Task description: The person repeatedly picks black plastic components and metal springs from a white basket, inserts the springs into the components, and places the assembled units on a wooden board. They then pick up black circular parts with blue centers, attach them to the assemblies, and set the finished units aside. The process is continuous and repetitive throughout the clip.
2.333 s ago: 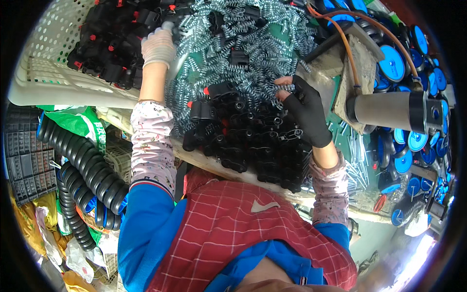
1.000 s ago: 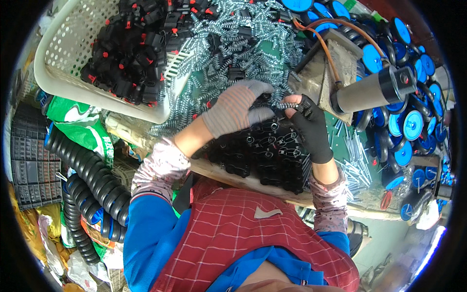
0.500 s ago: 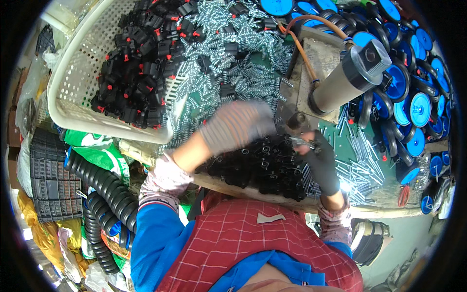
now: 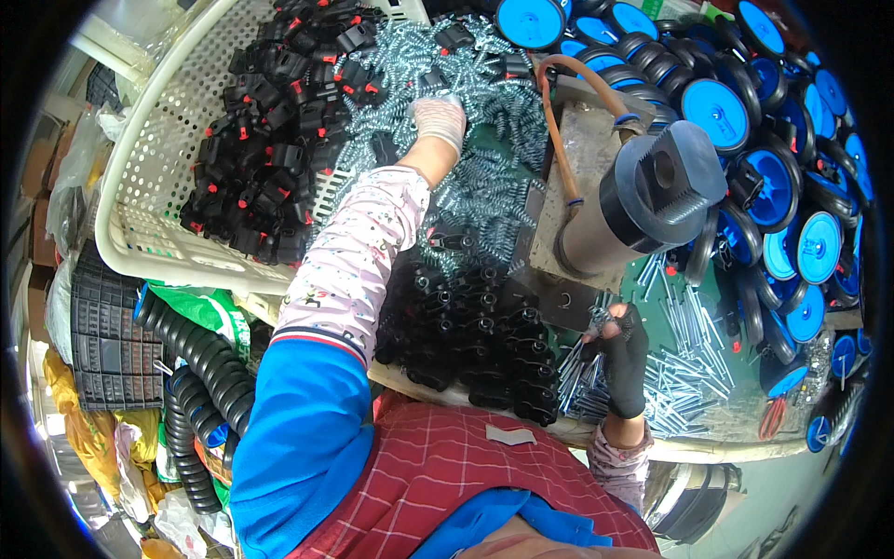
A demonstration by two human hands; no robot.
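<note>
My left hand (image 4: 440, 121), in a light striped glove, is over the pile of metal springs (image 4: 484, 177). Its fingers point away from me into the springs, and their tips are hidden. A black plastic part (image 4: 430, 82) lies just beyond them. In a dark glove with bare fingertips, my right hand (image 4: 622, 359) is closed around small silvery springs (image 4: 599, 321), beside the base of an upright metal cylinder (image 4: 633, 205). Rows of black plastic housings (image 4: 475, 326) stand packed between my arms, some with a spring end showing on top.
At the left a white perforated basket (image 4: 140, 224) lies tipped, black parts with red tips spilling from it. Loose metal pins (image 4: 689, 345) are scattered right of my right hand. Blue-and-black wheels (image 4: 717, 116) heap up at the right. An orange hose (image 4: 557, 121) runs to the cylinder.
My left hand has moved away from the housings, forward and onto the springs. My right hand, still holding springs, sits a little lower in the picture as the view has shifted.
</note>
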